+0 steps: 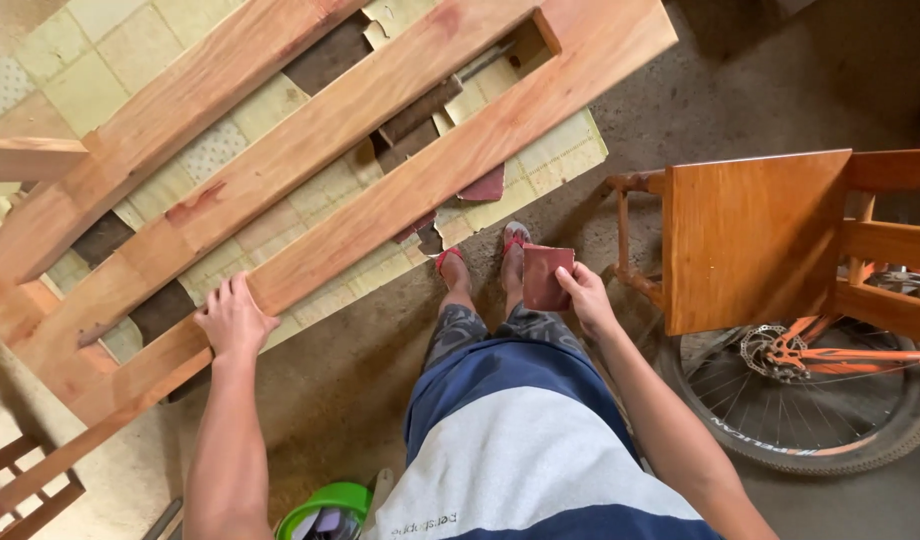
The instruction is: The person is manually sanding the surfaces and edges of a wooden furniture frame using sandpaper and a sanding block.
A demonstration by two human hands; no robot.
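My left hand [235,318] lies flat, fingers spread, on the nearest rail of a long reddish wooden frame [380,205] that runs diagonally from lower left to upper right. Apart from the frame, over my feet, my right hand [583,292] grips a folded reddish-brown sheet of sandpaper [545,275]. Pieces of used sandpaper [484,186] lie under the frame on a pale patterned floor mat [540,160]. My feet in red sandals [515,240] stand on the dirt floor.
At right stands a brown wooden furniture piece with a flat panel [755,240]. Behind it is an orange bicycle with its wheel [810,400]. A green bucket [330,505] sits near my left side. More wooden framing [25,485] shows at lower left.
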